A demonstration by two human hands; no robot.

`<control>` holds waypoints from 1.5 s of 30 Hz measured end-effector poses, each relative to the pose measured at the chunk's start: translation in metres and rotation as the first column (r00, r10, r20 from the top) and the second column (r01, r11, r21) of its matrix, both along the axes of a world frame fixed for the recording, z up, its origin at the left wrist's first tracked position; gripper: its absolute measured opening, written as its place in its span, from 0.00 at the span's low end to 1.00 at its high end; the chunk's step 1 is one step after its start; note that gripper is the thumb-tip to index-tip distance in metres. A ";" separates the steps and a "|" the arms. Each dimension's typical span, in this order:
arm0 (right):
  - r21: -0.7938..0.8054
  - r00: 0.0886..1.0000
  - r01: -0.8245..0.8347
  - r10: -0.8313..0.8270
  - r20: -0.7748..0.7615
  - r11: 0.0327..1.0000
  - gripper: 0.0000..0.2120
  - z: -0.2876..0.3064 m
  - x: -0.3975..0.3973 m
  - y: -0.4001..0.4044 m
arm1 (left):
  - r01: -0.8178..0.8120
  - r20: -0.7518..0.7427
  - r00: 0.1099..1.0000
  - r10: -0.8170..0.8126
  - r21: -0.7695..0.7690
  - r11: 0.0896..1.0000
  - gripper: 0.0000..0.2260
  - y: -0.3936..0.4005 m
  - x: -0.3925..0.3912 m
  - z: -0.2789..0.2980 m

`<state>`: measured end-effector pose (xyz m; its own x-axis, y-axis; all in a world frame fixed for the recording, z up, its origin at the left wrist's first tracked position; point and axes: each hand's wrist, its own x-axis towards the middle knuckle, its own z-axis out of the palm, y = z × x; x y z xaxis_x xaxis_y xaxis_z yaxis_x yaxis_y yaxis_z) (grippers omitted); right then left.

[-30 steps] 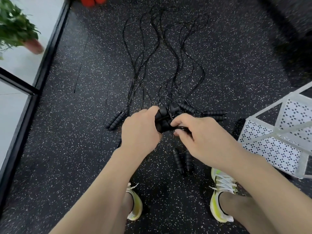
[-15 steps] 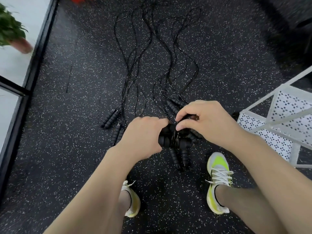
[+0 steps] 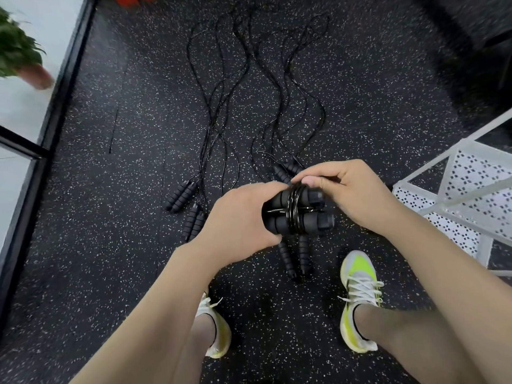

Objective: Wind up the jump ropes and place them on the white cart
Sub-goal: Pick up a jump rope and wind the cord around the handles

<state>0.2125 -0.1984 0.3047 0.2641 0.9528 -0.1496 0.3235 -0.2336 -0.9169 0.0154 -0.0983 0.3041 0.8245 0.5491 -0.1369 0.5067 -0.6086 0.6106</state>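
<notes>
A black jump rope bundle (image 3: 297, 213), two foam handles side by side with cord wound round their middle, is held above the floor. My left hand (image 3: 243, 217) grips the handles' left ends. My right hand (image 3: 346, 189) pinches the cord at the bundle's top right. Several other jump ropes (image 3: 221, 112) lie stretched out on the speckled floor, their handle pairs at the left (image 3: 181, 196), (image 3: 195, 221), below the bundle (image 3: 295, 254) and behind my hands (image 3: 285, 173). The white cart (image 3: 457, 195) stands at the right.
My two feet in white and yellow shoes (image 3: 358, 297), (image 3: 216, 331) stand on the dark rubber floor. A black window frame (image 3: 63, 87) runs along the left, with a potted plant (image 3: 19, 56) beyond it. A red object (image 3: 130, 0) sits at the top.
My right hand has moved from the bundle's lower right up over its top while winding the cord. The bundle now lies level, with the wound cord showing round its middle.
</notes>
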 end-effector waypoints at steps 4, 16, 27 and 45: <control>0.066 0.968 0.065 -0.047 -0.245 0.996 0.16 -0.007 -0.017 0.004 | -0.138 0.097 0.984 0.147 -0.089 0.986 0.26 -0.003 0.003 0.007; -0.148 0.992 0.025 -0.007 0.125 0.989 0.06 -0.003 -0.061 0.007 | -0.492 0.030 0.867 0.497 -0.098 0.865 0.12 0.001 0.007 0.004; -0.221 0.966 -0.059 0.111 0.235 0.974 0.11 0.008 -0.081 -0.001 | -0.504 -0.164 0.839 0.518 0.125 0.855 0.11 0.014 0.002 -0.010; -0.247 0.956 -0.222 0.260 0.136 0.943 0.06 0.039 -0.009 -0.008 | 0.201 -0.378 0.918 -0.117 0.189 0.961 0.19 -0.010 0.014 -0.023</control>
<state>0.2031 -0.2068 0.3437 0.0697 0.9368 -0.3429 0.5375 -0.3248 -0.7782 0.0290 -0.1085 0.2813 0.8207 0.4651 -0.3318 0.5514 -0.7968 0.2471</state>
